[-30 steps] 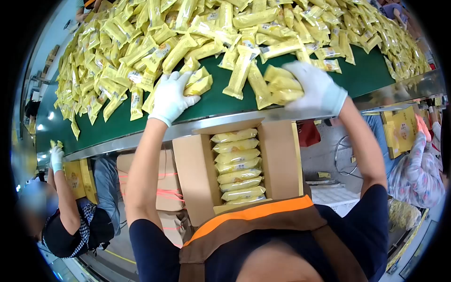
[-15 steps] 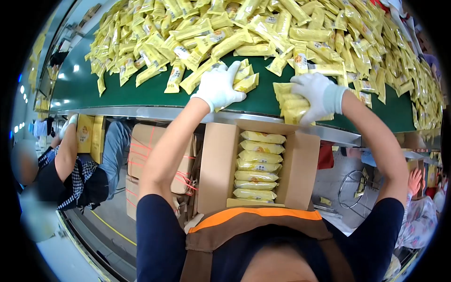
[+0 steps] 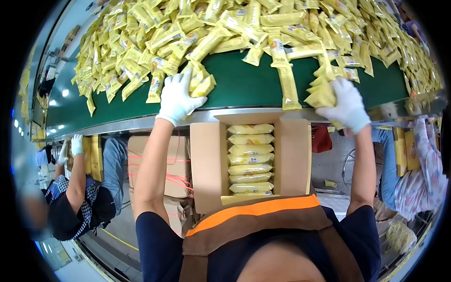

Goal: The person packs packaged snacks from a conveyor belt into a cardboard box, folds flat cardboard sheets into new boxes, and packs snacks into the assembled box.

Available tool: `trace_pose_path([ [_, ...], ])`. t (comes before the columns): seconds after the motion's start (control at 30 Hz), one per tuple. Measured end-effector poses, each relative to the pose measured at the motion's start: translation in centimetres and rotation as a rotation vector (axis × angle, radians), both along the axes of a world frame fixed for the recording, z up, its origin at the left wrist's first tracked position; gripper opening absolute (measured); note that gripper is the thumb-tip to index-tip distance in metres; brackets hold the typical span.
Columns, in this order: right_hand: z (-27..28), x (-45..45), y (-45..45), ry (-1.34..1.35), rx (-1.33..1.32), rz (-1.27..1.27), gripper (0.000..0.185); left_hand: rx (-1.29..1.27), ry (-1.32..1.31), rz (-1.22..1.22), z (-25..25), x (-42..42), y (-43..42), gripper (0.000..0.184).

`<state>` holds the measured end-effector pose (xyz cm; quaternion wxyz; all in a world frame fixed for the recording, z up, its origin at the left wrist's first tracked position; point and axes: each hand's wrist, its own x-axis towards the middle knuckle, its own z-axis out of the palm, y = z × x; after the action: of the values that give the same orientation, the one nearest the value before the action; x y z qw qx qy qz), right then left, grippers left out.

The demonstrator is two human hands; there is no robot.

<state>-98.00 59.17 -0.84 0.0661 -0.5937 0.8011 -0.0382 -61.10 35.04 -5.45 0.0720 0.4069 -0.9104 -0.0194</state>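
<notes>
Both of my hands wear white gloves. My left hand (image 3: 178, 98) is at the near edge of the green belt (image 3: 244, 84), its fingers and thumb around a few yellow snack packets (image 3: 202, 83). Farther right, my right hand (image 3: 346, 104) grips a bunch of yellow packets (image 3: 322, 94) over the belt's metal edge; its fingertips are partly hidden. Between and below my hands stands an open cardboard box (image 3: 205, 164). A row of yellow packets (image 3: 250, 149) lies stacked inside it. One loose packet (image 3: 288, 87) lies on the belt between my hands.
A large heap of yellow packets (image 3: 225, 23) covers the far side of the belt. Flat cardboard cartons (image 3: 157, 152) tied with pink string stand left of the box. One co-worker (image 3: 75, 197) sits at the left, another (image 3: 418, 183) at the right. A wire-ringed stool (image 3: 348, 167) is beyond the box.
My hands have moved apart, the left one leftward and the right one rightward, each with its packets. A single packet now lies exposed on the belt between them. The view has shifted slightly.
</notes>
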Motion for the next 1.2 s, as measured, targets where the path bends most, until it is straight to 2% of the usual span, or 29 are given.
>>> trace_pose_path([
  [0.03,-1.3,0.0,0.4,0.054,0.116,-0.041,0.080,0.003,0.014,0.023,0.1,-0.3,-0.2,0.094],
  [0.07,-4.4,0.1,0.9,0.097,-0.125,-0.033,0.078,-0.011,0.019,0.026,-0.6,-0.1,-0.7,0.099],
  [0.17,-5.1,0.2,1.5,0.132,-0.229,0.008,0.082,0.045,-0.073,0.136,0.1,-0.7,-1.3,0.106],
  [0.2,-4.8,0.2,1.7,0.075,-0.153,0.005,0.093,0.167,-0.168,0.179,0.8,-0.9,-1.8,0.112],
  [0.3,-3.5,0.8,2.5,0.129,-0.063,0.089,0.102,0.294,-0.335,0.222,2.8,-2.1,-1.4,0.114],
  [0.33,-3.4,0.6,2.6,0.109,-0.043,0.113,0.103,0.218,-0.359,0.210,2.3,-2.1,-1.0,0.114],
  [0.43,-2.3,-0.3,2.2,0.010,0.098,0.126,0.106,0.160,-0.175,0.154,0.4,-0.6,-0.9,0.113],
  [0.5,-2.7,-2.3,1.5,-0.195,0.077,0.078,0.107,0.304,-0.106,0.154,1.8,-0.1,-0.4,0.111],
  [0.53,-3.1,-3.0,1.6,-0.320,-0.125,0.096,0.107,0.227,0.042,0.133,0.2,1.7,-1.1,0.111],
  [0.57,0.2,-1.8,1.4,-0.672,-0.084,-0.052,0.101,0.147,0.187,0.119,-1.3,3.6,-1.8,0.110],
  [0.6,2.5,0.4,1.6,-0.926,-0.143,0.038,0.096,0.496,0.656,0.146,0.0,3.8,-0.6,0.098],
  [0.63,4.8,2.6,1.8,-1.216,-0.177,0.125,0.093,0.710,0.837,0.155,0.9,5.1,-1.0,0.079],
  [0.67,7.1,4.8,2.0,-1.492,-0.174,0.206,0.089,0.960,1.145,0.219,2.5,5.9,0.3,0.073],
  [0.7,8.2,7.3,1.4,-1.134,-0.061,0.423,0.081,1.199,1.453,0.282,4.5,6.3,2.0,0.068],
  [0.73,9.3,9.8,0.8,-0.687,-0.019,0.656,0.074,1.280,1.684,0.129,5.9,5.7,3.4,0.071],
  [0.77,10.3,12.3,0.1,-0.337,-0.041,0.859,0.067,1.327,1.714,-0.018,6.8,5.3,4.3,0.075],
  [0.8,8.1,14.5,0.2,-0.243,-0.180,0.943,0.066,1.480,1.767,-0.101,7.5,4.7,5.3,0.078],
  [0.87,6.3,18.4,-1.6,-0.111,0.203,0.981,0.069,1.733,1.858,-0.219,8.4,3.1,7.5,0.083],
  [0.93,6.3,20.4,-4.1,-0.220,0.634,0.891,0.083,1.927,1.943,-0.267,9.1,1.9,9.8,0.087],
  [0.97,5.0,20.5,-4.0,-0.397,0.703,0.780,0.090,1.852,1.839,-0.260,9.2,2.0,10.6,0.092],
  [1.03,2.0,20.8,-1.5,-0.433,0.533,0.682,0.093,1.927,1.817,-0.317,9.5,1.7,12.9,0.092],
  [1.1,-1.8,22.3,1.9,-0.099,0.390,0.762,0.093,1.749,1.488,-0.178,8.1,2.5,13.9,0.088],
  [1.13,-1.5,22.7,3.2,0.010,0.356,0.801,0.084,1.565,1.066,-0.206,9.2,1.3,14.4,0.090],
  [1.17,-1.4,23.0,4.0,-0.004,0.316,0.779,0.069,1.345,0.660,-0.288,10.3,0.1,14.9,0.094],
  [1.2,-1.3,22.9,4.2,-0.112,0.396,0.759,0.060,0.741,0.403,-0.602,8.9,-1.0,14.7,0.098],
])
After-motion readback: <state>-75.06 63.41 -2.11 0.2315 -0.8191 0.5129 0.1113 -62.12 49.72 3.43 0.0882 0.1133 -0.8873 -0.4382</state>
